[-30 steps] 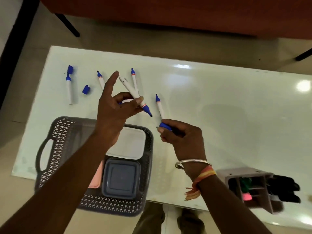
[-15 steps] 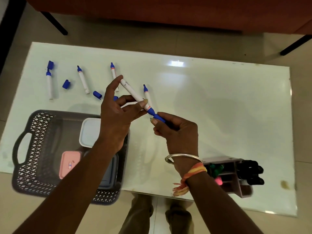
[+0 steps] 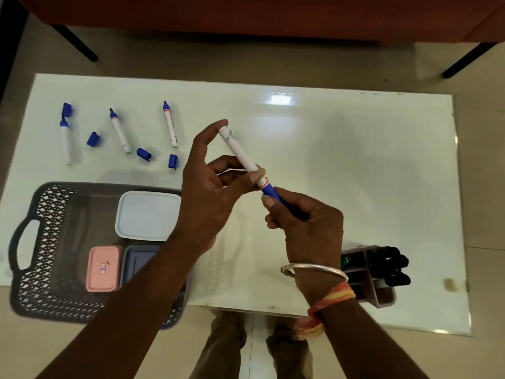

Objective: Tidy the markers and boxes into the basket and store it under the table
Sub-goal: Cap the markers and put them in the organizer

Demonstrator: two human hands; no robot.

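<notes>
Here, both hands grip one marker, capping it. Boxes sit in the basket. Three markers lie uncapped on the tabletop's far left.

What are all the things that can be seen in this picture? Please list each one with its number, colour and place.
table: 1, white and glossy, centre of the view
uncapped markers: 3, white with blue tips, lying far left on the table
loose caps: 4, blue, scattered among those markers
held marker: 1, white, raised over the table between both hands
cap: 1, blue, at the held marker's lower end
basket: 1, dark grey lattice, near left, overhanging the table edge
boxes: 3, white, pink and grey-blue, inside the basket
organiser: 1, grey, near right edge, holding dark markers
left hand: 1, holding the marker's barrel
right hand: 1, bangle and orange thread at the wrist, gripping the cap
</notes>
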